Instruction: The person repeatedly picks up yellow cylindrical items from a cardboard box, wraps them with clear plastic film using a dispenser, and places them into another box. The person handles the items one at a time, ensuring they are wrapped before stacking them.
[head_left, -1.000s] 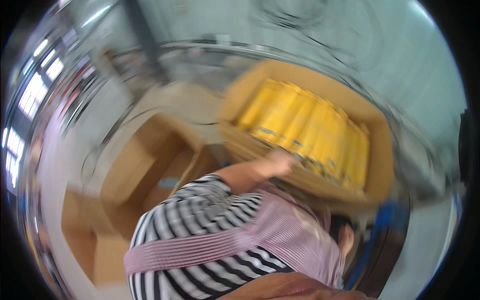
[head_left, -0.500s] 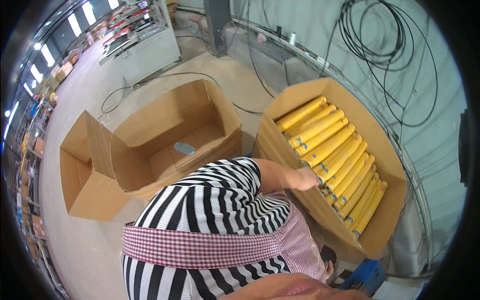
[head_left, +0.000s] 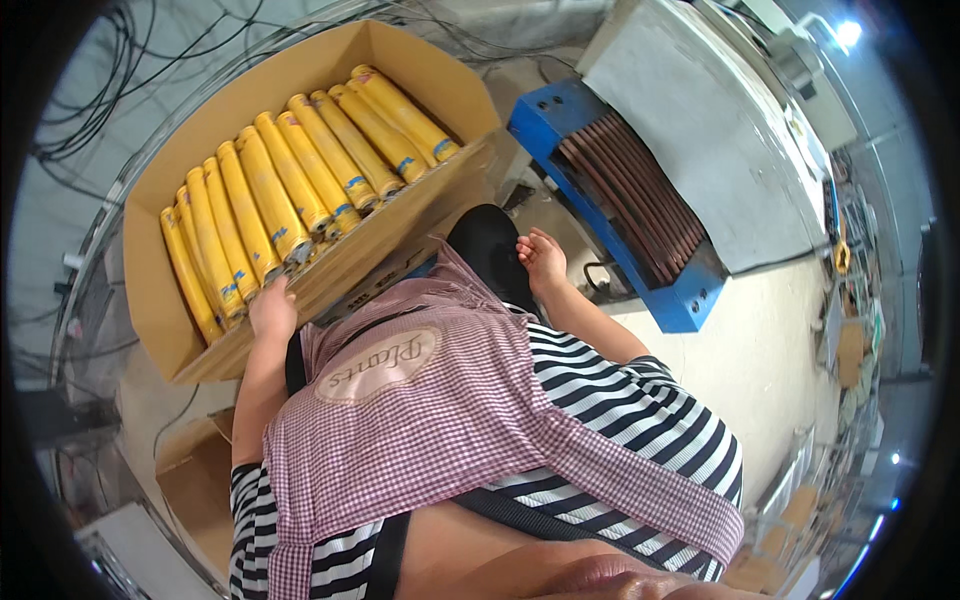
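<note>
My left hand (head_left: 273, 310) is closed over the near rim of a large cardboard box (head_left: 440, 185); its fingertips are partly hidden. Just past them lie the near ends of several yellow tubes (head_left: 268, 190). These tubes sit side by side in the box, each with blue marks near its end. Beside my thigh, my right hand (head_left: 543, 258) hangs with loosely curled, parted fingers and nothing in them. It is between the box and a blue-framed unit with dark ribbed rollers or bars (head_left: 632, 195).
A pale grey machine cabinet (head_left: 690, 120) adjoins the blue-framed unit. Another cardboard box (head_left: 200, 485) stands at lower left, half hidden by my arm. Black cables (head_left: 105, 90) hang on the wall beyond the tubes. Shelving (head_left: 850, 340) lines the far right.
My view has swung right, so the tube box now appears at left and the blue-framed unit shows fully. My left hand stays at the box's rim; my right hand has come into view.
</note>
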